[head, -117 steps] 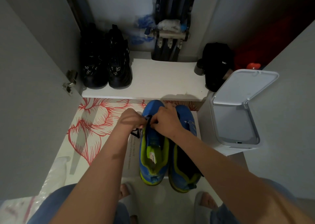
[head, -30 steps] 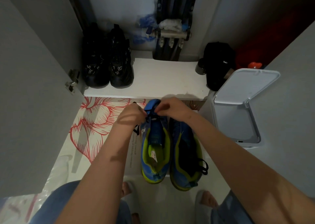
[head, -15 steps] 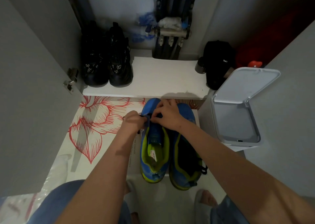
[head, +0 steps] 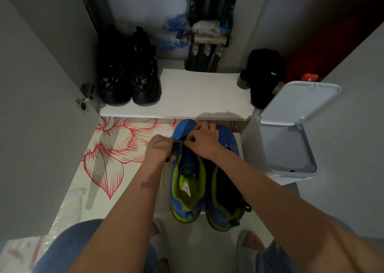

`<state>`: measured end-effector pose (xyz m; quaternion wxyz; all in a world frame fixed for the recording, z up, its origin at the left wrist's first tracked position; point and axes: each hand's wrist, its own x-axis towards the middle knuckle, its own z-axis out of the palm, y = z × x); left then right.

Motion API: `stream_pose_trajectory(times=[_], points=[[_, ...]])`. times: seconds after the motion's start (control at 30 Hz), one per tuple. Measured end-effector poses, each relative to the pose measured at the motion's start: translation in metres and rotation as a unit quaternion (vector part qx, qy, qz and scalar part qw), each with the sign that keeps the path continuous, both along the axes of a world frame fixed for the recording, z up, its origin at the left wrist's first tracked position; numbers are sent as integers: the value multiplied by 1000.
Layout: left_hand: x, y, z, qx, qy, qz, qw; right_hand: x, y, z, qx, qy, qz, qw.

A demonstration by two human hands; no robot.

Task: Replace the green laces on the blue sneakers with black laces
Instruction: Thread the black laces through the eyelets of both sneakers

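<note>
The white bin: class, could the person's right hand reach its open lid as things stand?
Probably yes. The white bin stands just beside the blue sneakers with nothing between, though the right hand is busy pinching the black lace.

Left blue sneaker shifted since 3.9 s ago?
No. The left blue sneaker keeps its toe at the front edge of the white shelf, as it did 3.9 s ago.

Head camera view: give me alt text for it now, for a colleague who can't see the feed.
The left hand and right hand pinch a black lace at the toe end of one blue sneaker; the second sneaker stands beside it. An open white bin stands to the right, black shoes on a shelf beyond.
</note>
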<state>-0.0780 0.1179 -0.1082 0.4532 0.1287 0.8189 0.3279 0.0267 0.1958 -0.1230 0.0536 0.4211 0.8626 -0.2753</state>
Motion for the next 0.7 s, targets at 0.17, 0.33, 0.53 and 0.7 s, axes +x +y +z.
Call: stream_pose_trajectory(times=[0.17,0.33,0.53,0.7], points=[[-5,5,11,72,-118,126,982,-4,18,23,-96,139,-74,983],[-16,10,16,144,-122,157,969,-3,9,25,-109,179,-19,978],[-21,11,29,168,5,86,982,-21,-10,-2,87,-16,138,986],[-18,11,32,150,65,67,984,-21,-5,-2,36,-12,155,987]])
